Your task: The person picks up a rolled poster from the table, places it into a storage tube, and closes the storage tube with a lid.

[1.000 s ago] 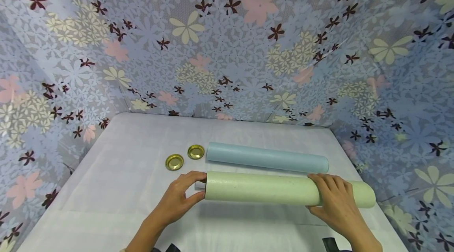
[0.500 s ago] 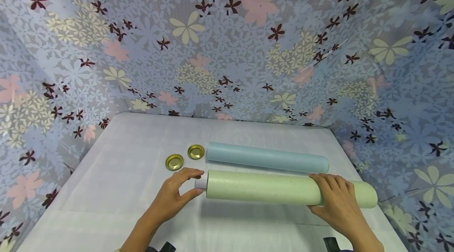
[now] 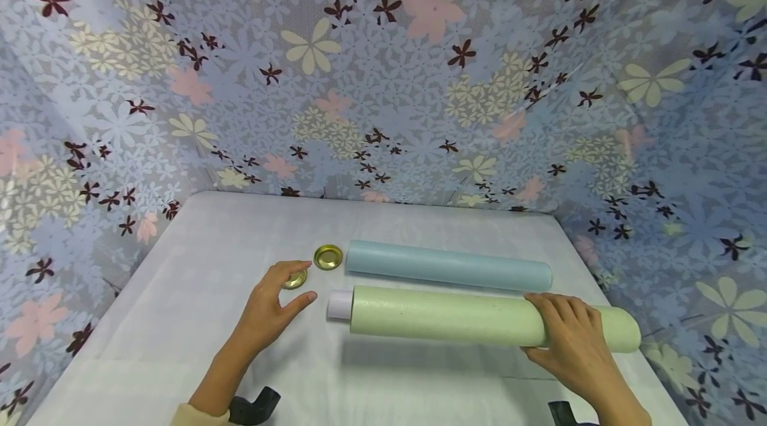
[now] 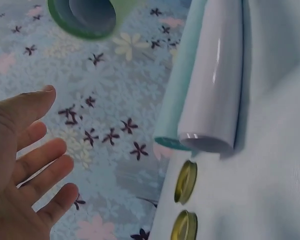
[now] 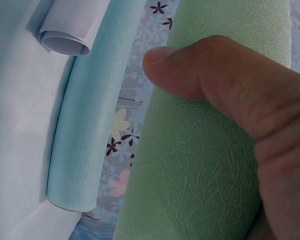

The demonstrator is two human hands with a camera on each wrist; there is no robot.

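Left hand point(image 3: 266, 309): empty, thumb and fingers spread well apart in a loose curve, just off the left end of the green tube; in the head view it partly covers one of the lids.
Right hand point(image 3: 569, 339): wrapped around the green tube towards its right end, thumb on the near side.
Green tube point(image 3: 443, 316): in the right hand, lying roughly level and held above the table point(image 3: 240, 233). Its left mouth faces the left hand; something greyish shows inside, but whether that is a lining or a separate sheet I can't tell.
White roll point(image 3: 339, 305): on the table, mostly hidden by the green tube in the head view, close alongside the light blue tube; its coiled layers show at one end.
Light blue tube point(image 3: 449, 266): flat on the table, beyond the white roll.
Gold lids: two shallow discs near the tubes' left ends, the nearer lid point(image 3: 295, 279) and the farther lid point(image 3: 328, 257) apart.
Backdrop: floral cloth point(image 3: 383, 80) behind the table.
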